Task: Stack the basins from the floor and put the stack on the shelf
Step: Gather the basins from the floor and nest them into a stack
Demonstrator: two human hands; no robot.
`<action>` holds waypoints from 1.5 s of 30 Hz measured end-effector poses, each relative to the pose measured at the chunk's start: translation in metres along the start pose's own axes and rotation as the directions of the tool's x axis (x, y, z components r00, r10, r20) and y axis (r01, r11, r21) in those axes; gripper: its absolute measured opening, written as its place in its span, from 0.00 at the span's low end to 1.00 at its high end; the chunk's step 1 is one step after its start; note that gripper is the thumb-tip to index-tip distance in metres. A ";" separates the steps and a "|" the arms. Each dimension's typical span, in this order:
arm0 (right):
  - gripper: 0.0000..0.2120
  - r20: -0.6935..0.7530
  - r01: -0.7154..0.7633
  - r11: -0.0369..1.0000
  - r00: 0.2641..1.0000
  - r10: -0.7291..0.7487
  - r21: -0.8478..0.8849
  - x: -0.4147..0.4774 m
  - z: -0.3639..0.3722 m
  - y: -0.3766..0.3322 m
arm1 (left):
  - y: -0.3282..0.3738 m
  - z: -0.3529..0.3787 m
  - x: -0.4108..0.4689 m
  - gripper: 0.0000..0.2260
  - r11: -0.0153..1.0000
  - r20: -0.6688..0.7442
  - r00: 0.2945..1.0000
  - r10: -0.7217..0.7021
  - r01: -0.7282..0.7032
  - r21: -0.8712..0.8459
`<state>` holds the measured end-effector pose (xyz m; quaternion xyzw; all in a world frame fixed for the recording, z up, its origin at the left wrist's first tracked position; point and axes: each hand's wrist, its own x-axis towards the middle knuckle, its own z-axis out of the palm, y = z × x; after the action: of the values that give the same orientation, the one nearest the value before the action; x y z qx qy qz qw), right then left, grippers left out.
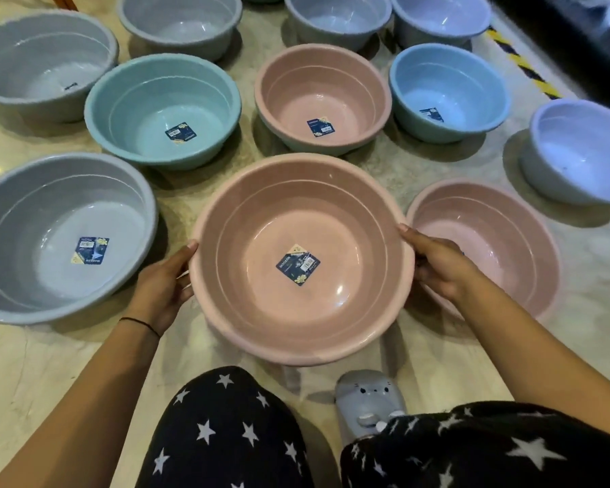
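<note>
My left grip (162, 290) and right grip (437, 265) clasp the pink basin (226, 304) by opposite sides of its rim; a green basin (127, 110) stands beyond on the floor (50, 364).

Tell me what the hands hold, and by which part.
The big pink basin, by its rim: left hand on its left side, right hand on its right.

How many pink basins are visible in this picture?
3. The held basin is central, gripped by the left hand and right hand; the right basin sits beside it; the far basin behind it. Others may be nested underneath, unseen.
</note>
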<state>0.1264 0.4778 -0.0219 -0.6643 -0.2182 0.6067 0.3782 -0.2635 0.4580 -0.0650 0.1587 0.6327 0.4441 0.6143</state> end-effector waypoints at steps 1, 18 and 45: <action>0.11 -0.009 0.036 0.999 0.999 -0.035 0.019 -0.006 -0.005 -0.009 | 0.009 0.010 -0.001 0.07 1.000 0.016 1.000 0.024 -0.024 0.005; 0.18 -0.336 0.230 0.930 0.933 -0.127 0.287 -0.092 -0.171 -0.044 | 0.042 0.217 -0.046 0.15 0.967 0.356 0.924 0.135 -0.202 0.158; 0.08 -0.425 0.110 0.984 0.891 -0.161 -0.143 0.024 -0.305 0.013 | -0.045 0.381 0.002 0.16 0.675 0.369 0.929 0.026 -0.289 0.679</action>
<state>0.4241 0.4150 -0.0543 -0.7865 -0.2086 0.4020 0.4199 0.1017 0.5747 -0.0434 0.5140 0.6276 0.1776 0.5571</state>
